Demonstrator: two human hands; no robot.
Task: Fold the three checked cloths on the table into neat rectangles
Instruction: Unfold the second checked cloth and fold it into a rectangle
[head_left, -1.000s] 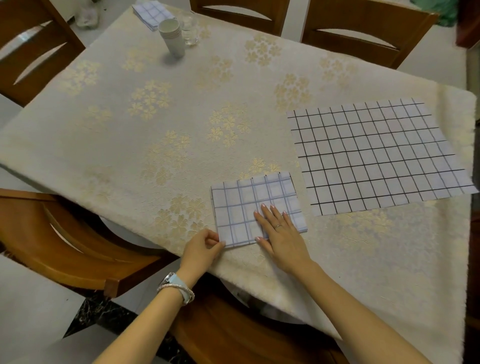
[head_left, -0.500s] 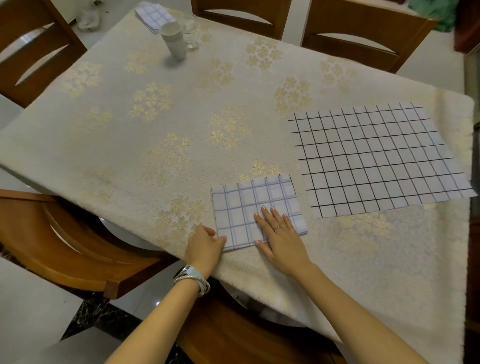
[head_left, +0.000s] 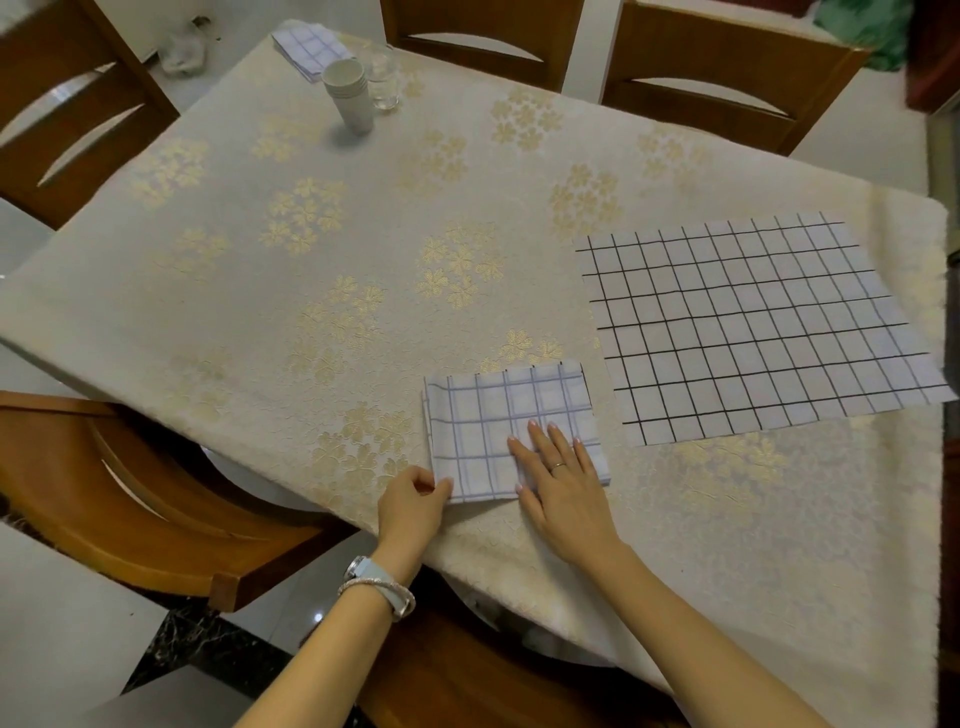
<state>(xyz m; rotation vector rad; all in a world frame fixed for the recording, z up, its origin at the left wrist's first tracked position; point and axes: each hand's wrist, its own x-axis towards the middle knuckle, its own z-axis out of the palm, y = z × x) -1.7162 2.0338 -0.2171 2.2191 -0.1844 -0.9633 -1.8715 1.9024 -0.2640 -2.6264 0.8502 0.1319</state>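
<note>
A small folded cloth (head_left: 493, 415) with pale blue checks lies near the table's front edge. My right hand (head_left: 558, 475) presses flat on its lower right part, fingers straight. My left hand (head_left: 413, 499) pinches the cloth's near left corner between thumb and fingers. To the right, a large white cloth (head_left: 753, 322) with black checks lies spread flat. A third cloth (head_left: 310, 45), folded, with blue checks, sits at the far left corner of the table.
The table (head_left: 260, 260) wears a cream cover with gold flowers. A stack of paper cups (head_left: 349, 98) and a clear glass (head_left: 385, 80) stand at the back left. Wooden chairs (head_left: 130, 493) surround the table on all sides.
My left hand has shifted slightly right along the cloth's near left corner and still pinches it. My right hand stays pressed flat on the cloth. The view has dipped a little.
</note>
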